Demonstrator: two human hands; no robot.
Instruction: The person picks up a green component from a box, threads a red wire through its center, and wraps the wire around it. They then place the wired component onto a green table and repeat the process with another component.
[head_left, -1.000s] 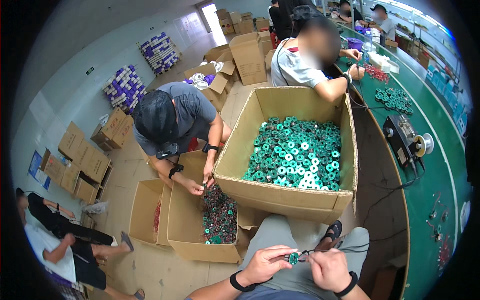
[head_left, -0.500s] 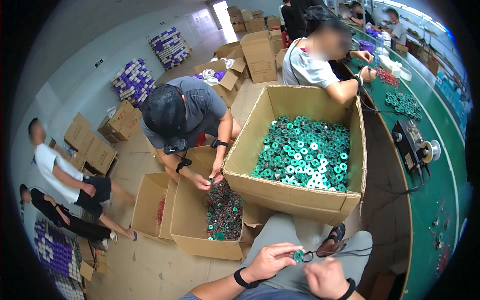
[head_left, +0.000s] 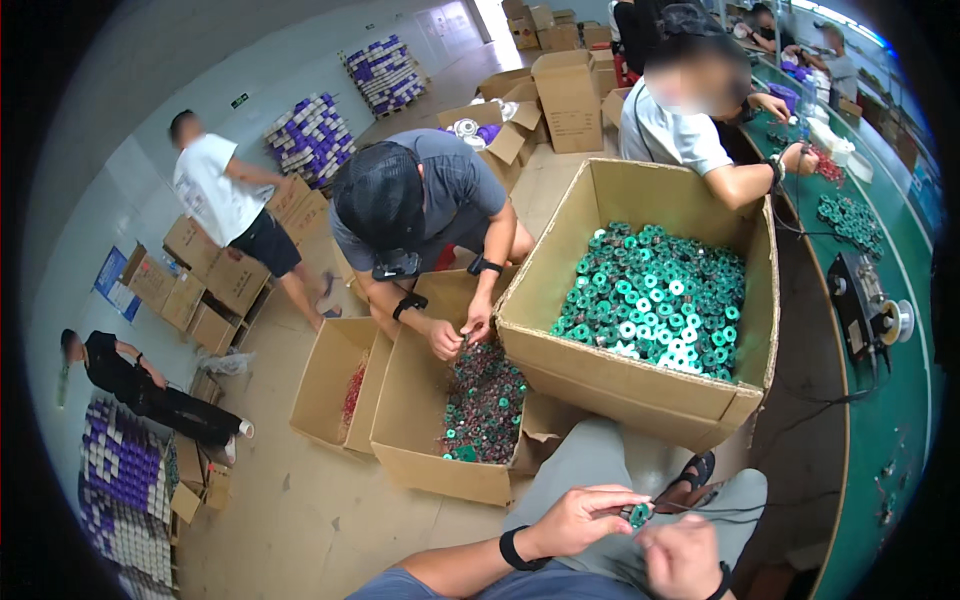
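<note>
Above my lap, my left hand (head_left: 582, 520) pinches a small green ring-shaped circuit board (head_left: 638, 515) between thumb and fingertips. My right hand (head_left: 682, 556) is close beside it, a little nearer to me and slightly smeared, with its fingers curled in. Whatever those fingers hold is hidden. A thin dark cord (head_left: 722, 512) passes just behind the board and the right hand, running off to the right. Beyond my knees stands a large cardboard box (head_left: 625, 385) filled with many similar green ring boards (head_left: 655, 300).
A lower box (head_left: 440, 475) holds dark and red wired parts; a co-worker (head_left: 420, 200) handles something over it. Another small box (head_left: 330, 400) holds red pieces. Along the right runs a green workbench (head_left: 905, 400) with a black device (head_left: 855, 300). Another co-worker (head_left: 690, 125) sits there.
The view has swung left, so things appear farther right. My left hand still pinches the green board, now turned somewhat. A person in white has walked farther off at the left.
</note>
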